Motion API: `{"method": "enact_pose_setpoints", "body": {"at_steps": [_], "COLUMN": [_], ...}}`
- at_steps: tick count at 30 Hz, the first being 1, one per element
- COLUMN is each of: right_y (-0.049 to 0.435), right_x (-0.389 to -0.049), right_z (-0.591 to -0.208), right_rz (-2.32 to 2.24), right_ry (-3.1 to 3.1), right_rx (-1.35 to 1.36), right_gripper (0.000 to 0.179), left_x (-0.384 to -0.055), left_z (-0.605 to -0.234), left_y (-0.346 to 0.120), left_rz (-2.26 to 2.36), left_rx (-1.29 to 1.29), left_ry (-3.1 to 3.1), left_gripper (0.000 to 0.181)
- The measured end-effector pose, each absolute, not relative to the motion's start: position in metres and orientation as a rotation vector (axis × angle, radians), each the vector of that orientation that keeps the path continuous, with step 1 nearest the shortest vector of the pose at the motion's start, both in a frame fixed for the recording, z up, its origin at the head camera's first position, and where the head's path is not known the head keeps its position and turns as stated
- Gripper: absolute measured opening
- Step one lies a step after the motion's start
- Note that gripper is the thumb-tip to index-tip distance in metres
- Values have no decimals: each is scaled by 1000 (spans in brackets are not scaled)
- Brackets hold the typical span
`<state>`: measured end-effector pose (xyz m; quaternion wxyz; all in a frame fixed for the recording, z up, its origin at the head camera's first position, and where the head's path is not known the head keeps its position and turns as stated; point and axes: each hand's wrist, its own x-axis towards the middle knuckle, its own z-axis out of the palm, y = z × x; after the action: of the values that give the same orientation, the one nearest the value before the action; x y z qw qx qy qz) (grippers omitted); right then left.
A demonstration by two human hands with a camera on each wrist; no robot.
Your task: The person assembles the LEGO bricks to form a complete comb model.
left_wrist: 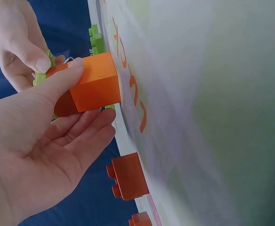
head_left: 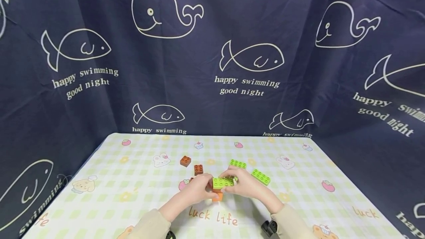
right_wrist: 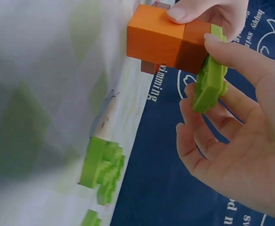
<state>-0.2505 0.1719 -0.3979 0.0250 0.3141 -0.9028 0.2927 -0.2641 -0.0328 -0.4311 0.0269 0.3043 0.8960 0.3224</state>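
Note:
A tall orange block [right_wrist: 153, 33] stands on the tablecloth with a brown brick [right_wrist: 193, 47] on top of it. My left hand [head_left: 198, 188] grips this stack from the left, its thumb over the orange block near the seam with the brown brick. On the brown brick lies a flat green eight-stud brick [head_left: 220, 183], which sticks out to the right past it. My right hand [head_left: 246, 183] pinches that green brick, thumb on the near side and fingers behind. In the right wrist view, the green brick looks slightly tilted against the brown one.
Beyond the left hand are loose brown bricks [head_left: 185, 161], one partly hidden by the hand. Behind and right of my right hand lie a green brick [head_left: 238, 163] and another green brick [head_left: 260, 177]. A dark blue printed curtain [head_left: 199, 65] surrounds the patterned tablecloth [head_left: 132, 169].

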Motion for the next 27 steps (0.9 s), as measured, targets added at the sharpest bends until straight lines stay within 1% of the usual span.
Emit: {"method": "enact_pose_setpoints", "body": {"at_steps": [12,21,27], "right_y": [174,176,177], "right_x": [-251,-253,-253], "right_z": [-406,-410,-412], "right_rz": [1038,1043,1065], "right_ry": [-2790,-2791,-2792], "right_rx": [968,948,927], "right_gripper": [33,35,35], "left_x": [-265,-265,-267], "left_z": [-431,-425,-424], "left_y": [-32,-38,-42], "left_rz": [998,1074,1019], "left_rx": [931,951,962], "left_ry": [2784,2744,2761], "left_gripper": [28,41,43]}}
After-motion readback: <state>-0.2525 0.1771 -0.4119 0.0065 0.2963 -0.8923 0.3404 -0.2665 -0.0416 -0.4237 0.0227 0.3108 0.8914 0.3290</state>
